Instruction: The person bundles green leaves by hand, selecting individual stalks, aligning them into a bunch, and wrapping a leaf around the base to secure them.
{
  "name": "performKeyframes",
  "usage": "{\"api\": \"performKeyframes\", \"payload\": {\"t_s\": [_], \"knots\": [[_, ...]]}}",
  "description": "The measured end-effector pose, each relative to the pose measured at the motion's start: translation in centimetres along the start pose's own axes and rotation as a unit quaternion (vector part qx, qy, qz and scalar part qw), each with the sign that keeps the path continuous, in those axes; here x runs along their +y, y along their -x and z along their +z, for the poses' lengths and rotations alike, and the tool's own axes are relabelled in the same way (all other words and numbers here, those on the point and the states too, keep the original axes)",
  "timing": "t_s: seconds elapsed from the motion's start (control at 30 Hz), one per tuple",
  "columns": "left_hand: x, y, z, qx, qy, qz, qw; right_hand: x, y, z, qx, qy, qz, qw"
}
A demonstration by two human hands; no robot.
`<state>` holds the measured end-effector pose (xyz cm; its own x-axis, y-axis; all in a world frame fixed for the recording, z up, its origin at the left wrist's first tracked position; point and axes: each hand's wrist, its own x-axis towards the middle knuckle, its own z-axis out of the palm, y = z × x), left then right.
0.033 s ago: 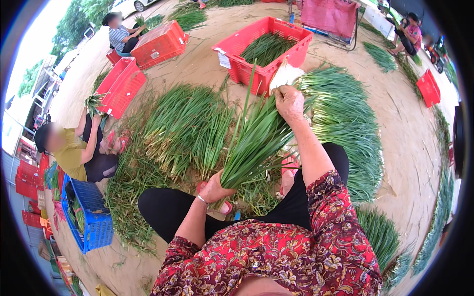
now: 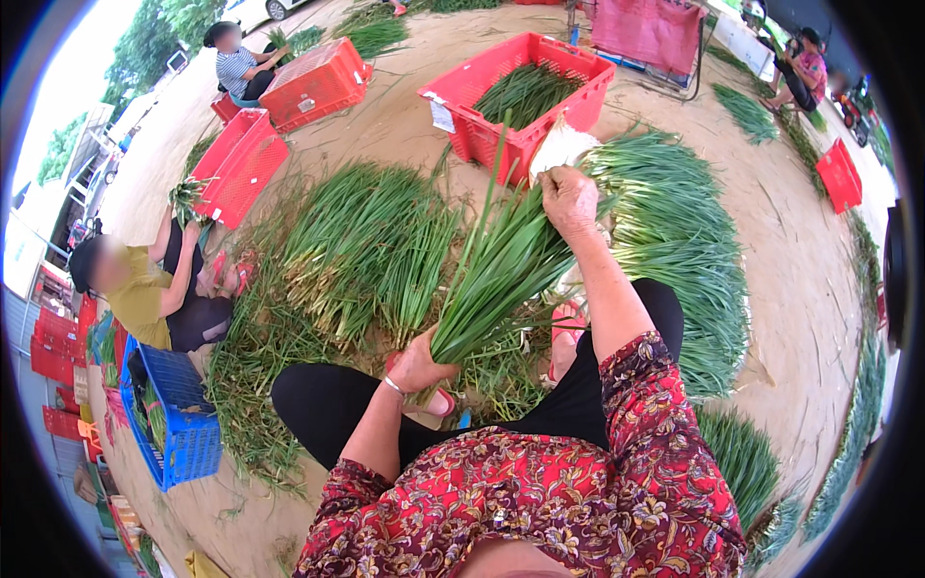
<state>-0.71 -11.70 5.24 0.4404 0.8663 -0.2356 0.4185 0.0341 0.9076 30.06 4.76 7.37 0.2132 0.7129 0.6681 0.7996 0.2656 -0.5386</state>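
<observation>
A bunch of long, flat green garlic chives (image 2: 496,275) slants across in front of me. Its lower end is wrapped in my left hand (image 2: 422,364), which wears a bracelet at the wrist. Farther up, my right hand (image 2: 570,200) is closed, fingers pinched together at the leaves on the bunch's right side; exactly which leaves it grips is hidden. Just beyond the right hand lies something white, like a sack (image 2: 563,149). To the left of the bunch spreads a pile of untidy chives (image 2: 361,246); to the right lie neat rows of chives (image 2: 674,250) with pale stems.
A red crate (image 2: 474,137) with chives inside stands ahead. Loose trimmings (image 2: 251,405) cover the ground at left, near a blue crate (image 2: 193,448). A person in a yellow top (image 2: 145,299) sits at left beside another red crate (image 2: 252,173). Two more people sit farther off.
The whole view has shifted very slightly. Both hands keep their places on the chives.
</observation>
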Motion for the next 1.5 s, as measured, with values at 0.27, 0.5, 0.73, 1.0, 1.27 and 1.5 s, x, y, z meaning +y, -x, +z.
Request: {"api": "performKeyframes", "payload": {"t_s": [0.27, 0.5, 0.73, 1.0, 1.27, 1.5], "knots": [[8.2, 1.6, -8.5, 0.097, -0.521, 0.043, 0.847, 0.8, 1.9, 2.4, 0.020, -0.026, 0.053, 0.998], [4.5, 6.0, -12.5, 0.232, -0.615, 0.049, 0.752, 5.4, 0.3, 1.3, -0.023, 0.012, 0.210, 0.977], [0.3, 11.5, -16.2, 0.357, -0.650, 0.037, 0.669, -1.1, 4.4, 1.4, -0.328, -0.077, 0.101, 0.936], [-2.7, 13.7, -14.8, 0.407, -0.646, 0.053, 0.644, -5.7, 5.0, -1.1, -0.253, -0.110, 0.040, 0.960], [-4.3, 14.0, -13.1, 0.409, -0.642, 0.056, 0.646, -9.3, 4.6, -5.5, -0.340, -0.244, 0.148, 0.896], [-4.6, 13.7, -12.9, 0.411, -0.644, 0.079, 0.640, -9.8, 4.4, -6.2, -0.293, -0.233, 0.166, 0.912]]}}
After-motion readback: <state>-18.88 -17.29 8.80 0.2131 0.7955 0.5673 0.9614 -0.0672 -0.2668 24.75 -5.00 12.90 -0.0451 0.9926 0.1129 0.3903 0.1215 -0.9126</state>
